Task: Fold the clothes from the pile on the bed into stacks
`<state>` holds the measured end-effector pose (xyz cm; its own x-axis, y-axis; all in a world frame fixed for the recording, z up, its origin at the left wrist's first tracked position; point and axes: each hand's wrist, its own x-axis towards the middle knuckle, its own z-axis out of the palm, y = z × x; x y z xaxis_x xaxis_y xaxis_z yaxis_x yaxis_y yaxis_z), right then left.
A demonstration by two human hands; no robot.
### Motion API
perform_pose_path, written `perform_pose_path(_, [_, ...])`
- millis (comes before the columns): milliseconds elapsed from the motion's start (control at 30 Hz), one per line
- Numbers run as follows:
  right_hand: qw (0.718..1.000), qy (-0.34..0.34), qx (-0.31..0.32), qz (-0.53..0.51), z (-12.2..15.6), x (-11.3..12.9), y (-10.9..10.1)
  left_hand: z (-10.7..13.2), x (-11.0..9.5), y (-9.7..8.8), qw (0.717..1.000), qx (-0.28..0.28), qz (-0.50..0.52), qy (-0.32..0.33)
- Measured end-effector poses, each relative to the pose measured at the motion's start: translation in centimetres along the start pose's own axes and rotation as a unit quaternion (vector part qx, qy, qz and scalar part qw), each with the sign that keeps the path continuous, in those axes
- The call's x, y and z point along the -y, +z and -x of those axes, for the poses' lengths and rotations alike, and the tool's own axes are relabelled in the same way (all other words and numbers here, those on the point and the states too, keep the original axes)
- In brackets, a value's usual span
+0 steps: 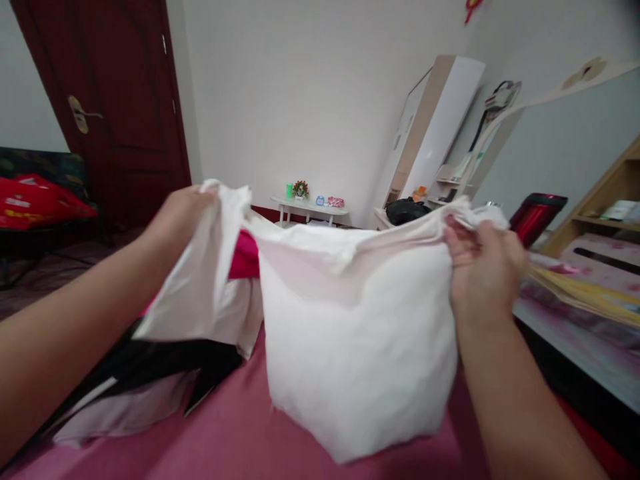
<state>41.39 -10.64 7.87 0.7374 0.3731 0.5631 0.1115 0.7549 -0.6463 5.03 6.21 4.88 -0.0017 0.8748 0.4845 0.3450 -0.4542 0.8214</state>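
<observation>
I hold a white cloth garment (350,333) up in front of me, stretched between both hands above a pink bed sheet (225,433). My left hand (177,217) is closed on its left upper edge, where a loose flap hangs down. My right hand (483,270) is closed on the bunched right upper corner. The lower part of the cloth hangs to the bed. A bright pink item (244,257) shows behind the cloth, partly hidden.
Black and white clothes (140,380) lie on the bed at the left. A dark red door (115,100) stands at the back left, a small white table (310,208) by the far wall, a white cabinet (430,133) and wooden shelves (600,213) at the right.
</observation>
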Motion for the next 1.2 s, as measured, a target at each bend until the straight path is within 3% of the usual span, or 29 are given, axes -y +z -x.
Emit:
perform_pose_path(100, [0.975, 0.141, 0.011, 0.169, -1.0, -5.9, -2.1, 1.3, 1.3, 3.6, 0.996, 0.078, -0.035, 0.015])
perform_pose_path(133, [0.959, 0.154, 0.032, 0.235, -0.4, -7.6, -3.6, 2.6, 1.9, 4.8, 0.993, 0.092, -0.051, 0.044])
perform_pose_path(200, [0.926, 0.144, 0.108, 0.333, 2.1, -10.0, -7.4, 6.1, 3.3, 6.4, 0.966, 0.139, -0.124, 0.181])
perform_pose_path(267, [0.895, 0.127, 0.177, 0.388, 5.4, -11.2, -11.4, 10.3, 4.5, 6.8, 0.929, 0.22, -0.179, 0.237])
perform_pose_path(367, [0.825, 0.148, 0.297, 0.458, 9.9, -10.7, -16.2, 16.1, 6.1, 5.7, 0.883, 0.346, -0.265, 0.171])
perform_pose_path(467, [0.77, 0.212, 0.404, 0.445, 12.2, -9.1, -18.1, 19.6, 7.2, 4.7, 0.86, 0.415, -0.272, 0.121])
perform_pose_path(533, [0.762, 0.233, 0.434, 0.421, 12.7, -8.4, -18.1, 20.7, 7.5, 5.0, 0.872, 0.415, -0.238, 0.107])
perform_pose_path(633, [0.777, 0.256, 0.431, 0.381, 13.1, -8.3, -17.1, 21.3, 7.9, 7.1, 0.901, 0.388, -0.163, 0.104])
perform_pose_path(700, [0.795, 0.287, 0.401, 0.352, 13.5, -8.6, -16.2, 21.0, 8.1, 9.0, 0.92, 0.371, -0.094, 0.089])
perform_pose_path(800, [0.827, 0.349, 0.321, 0.302, 13.9, -8.3, -14.9, 20.2, 8.0, 11.4, 0.942, 0.335, 0.037, 0.007])
perform_pose_path(867, [0.85, 0.359, 0.263, 0.282, 13.7, -7.4, -14.4, 19.7, 7.4, 11.9, 0.937, 0.315, 0.136, -0.057])
perform_pose_path(933, [0.854, 0.347, 0.236, 0.309, 13.1, -6.2, -14.3, 19.6, 6.3, 11.3, 0.919, 0.314, 0.213, -0.103])
perform_pose_path(1000, [0.828, 0.331, 0.276, 0.36, 12.3, -5.1, -14.5, 20.2, 4.8, 9.9, 0.908, 0.332, 0.228, -0.116])
perform_pose_path(1100, [0.734, 0.279, 0.414, 0.46, 11.4, -4.1, -14.3, 21.9, 2.7, 7.6, 0.898, 0.412, 0.14, -0.061])
perform_pose_path(1167, [0.67, 0.215, 0.46, 0.542, 11.4, -4.3, -13.1, 23.3, 2.0, 7.3, 0.862, 0.501, 0.074, -0.006])
perform_pose_path(1200, [0.655, 0.181, 0.465, 0.568, 11.6, -4.6, -12.0, 24.0, 2.1, 7.7, 0.835, 0.547, 0.058, 0.022])
